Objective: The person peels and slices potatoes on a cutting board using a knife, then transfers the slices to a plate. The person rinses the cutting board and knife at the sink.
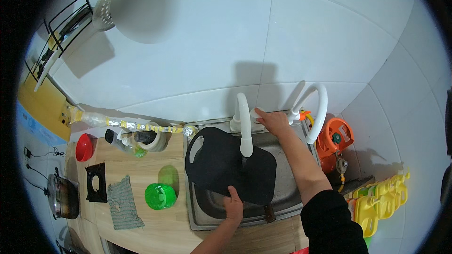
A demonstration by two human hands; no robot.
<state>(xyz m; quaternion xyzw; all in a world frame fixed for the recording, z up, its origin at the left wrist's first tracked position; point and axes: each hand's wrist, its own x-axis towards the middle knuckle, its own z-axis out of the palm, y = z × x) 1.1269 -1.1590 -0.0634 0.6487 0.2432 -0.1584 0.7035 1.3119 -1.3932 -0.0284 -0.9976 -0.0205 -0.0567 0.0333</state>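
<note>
A black cutting board (226, 165) with a slot handle lies tilted across the steel sink (189, 215), under the white gooseneck faucet (243, 123). Water seems to run from the spout onto it. My left hand (233, 206) grips the board's near edge, thumb on top, its fingers hidden below. My right hand (273, 121) reaches to the white faucet knob (257, 114) at the sink's back, fingers on it. A brown handle (269, 213) sticks out from under the board's near right corner; the rest of that utensil is hidden.
A green plastic container (160, 196), a striped cloth (124, 203), a black packet (96, 182) and a red bowl (84, 147) sit on the wooden counter left. A second white faucet (320, 106) and an orange gas cylinder (335, 135) stand right, near yellow bottles (381, 204).
</note>
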